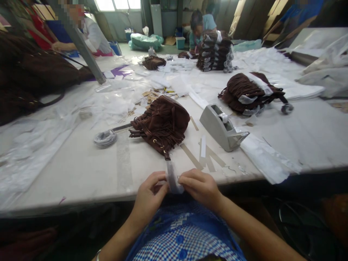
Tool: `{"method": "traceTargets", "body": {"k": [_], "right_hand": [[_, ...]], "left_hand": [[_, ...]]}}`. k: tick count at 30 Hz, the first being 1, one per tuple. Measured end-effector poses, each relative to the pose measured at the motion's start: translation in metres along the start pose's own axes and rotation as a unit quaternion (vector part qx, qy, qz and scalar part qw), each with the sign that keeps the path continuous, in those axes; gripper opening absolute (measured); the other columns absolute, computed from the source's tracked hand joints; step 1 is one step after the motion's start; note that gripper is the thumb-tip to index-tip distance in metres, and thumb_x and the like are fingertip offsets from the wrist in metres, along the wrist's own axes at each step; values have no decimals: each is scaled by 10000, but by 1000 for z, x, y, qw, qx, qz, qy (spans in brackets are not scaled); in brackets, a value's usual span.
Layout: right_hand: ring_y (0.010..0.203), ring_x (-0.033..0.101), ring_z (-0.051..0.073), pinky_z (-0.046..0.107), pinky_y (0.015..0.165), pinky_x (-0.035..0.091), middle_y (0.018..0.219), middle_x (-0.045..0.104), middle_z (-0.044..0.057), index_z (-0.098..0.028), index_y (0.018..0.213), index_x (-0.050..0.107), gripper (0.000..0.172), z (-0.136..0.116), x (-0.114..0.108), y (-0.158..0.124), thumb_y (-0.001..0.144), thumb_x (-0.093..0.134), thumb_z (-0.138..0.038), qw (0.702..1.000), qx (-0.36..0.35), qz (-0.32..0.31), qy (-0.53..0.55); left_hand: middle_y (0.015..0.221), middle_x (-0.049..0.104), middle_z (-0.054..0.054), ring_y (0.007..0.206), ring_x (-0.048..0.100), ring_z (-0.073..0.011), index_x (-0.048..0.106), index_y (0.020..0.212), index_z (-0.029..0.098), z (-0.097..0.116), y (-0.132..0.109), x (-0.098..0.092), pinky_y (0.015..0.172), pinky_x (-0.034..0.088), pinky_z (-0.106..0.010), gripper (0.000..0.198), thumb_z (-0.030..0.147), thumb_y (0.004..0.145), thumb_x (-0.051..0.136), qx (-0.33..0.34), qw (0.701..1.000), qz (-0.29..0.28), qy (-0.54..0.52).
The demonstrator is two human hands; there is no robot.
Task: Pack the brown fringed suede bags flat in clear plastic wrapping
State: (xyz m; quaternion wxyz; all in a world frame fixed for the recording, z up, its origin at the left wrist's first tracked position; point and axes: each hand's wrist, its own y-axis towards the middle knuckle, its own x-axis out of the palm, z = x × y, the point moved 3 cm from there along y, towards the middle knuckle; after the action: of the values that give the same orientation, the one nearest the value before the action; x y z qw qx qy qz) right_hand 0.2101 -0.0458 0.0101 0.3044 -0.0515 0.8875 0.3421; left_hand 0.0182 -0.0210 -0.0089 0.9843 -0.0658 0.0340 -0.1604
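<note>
Head view. Both hands worked at the near edge of the table point(89, 174). The left hand point(152, 190) and the right hand point(199, 188) were each narrowed to a pinch on the wrapped strap point(172, 177), one at either side. The step in hand appeared to be the wrapping or folding of this strap; the next move seemed to call for firm fingertips, keeping the pale, translucent covering close. The strap ran to the brown bag point(163, 123), which lay inward from the near edge: soft, rounded, suede-like, with narrow fringe and small gold-coloured rings. A flattened, pale-wrapped coil point(105, 139) ended its other strap. Toward the table's right, a wedge-shaped grey tape dispenser point(225, 128) stood beside flat, tan strips point(191, 156); beyond it lay a second fringed bag point(239, 92).
</note>
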Motion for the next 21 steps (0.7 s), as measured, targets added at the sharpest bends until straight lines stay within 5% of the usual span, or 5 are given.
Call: {"method": "traceTargets", "body": {"k": [5,14,21], "right_hand": [[872,660,172,311,758,571,970,723,77,-173,1149,629,252,0,-3,2,921,546,-105,991,-109,-38,-63],[780,681,148,267,699,552,909,747,37,-160,1028,672,163,-5,-7,22,961,523,-156,956,-196,-114,-187],[856,678,123,232,694,538,955,740,28,-143,899,690,225,-7,-6,26,979,480,-162,920,-314,-132,-192]], "left_hand": [[1062,702,-89,897,651,-206,693,1050,167,1,-6,-1,730,555,-297,340,449,877,615,-127,989,-46,-55],[935,733,-75,886,642,-192,710,924,147,11,-8,-1,833,498,-288,271,375,782,748,-159,978,-41,-127],[894,672,-33,780,591,-128,666,896,152,15,-6,2,687,493,-219,263,372,781,754,-189,969,-39,-156]]}}
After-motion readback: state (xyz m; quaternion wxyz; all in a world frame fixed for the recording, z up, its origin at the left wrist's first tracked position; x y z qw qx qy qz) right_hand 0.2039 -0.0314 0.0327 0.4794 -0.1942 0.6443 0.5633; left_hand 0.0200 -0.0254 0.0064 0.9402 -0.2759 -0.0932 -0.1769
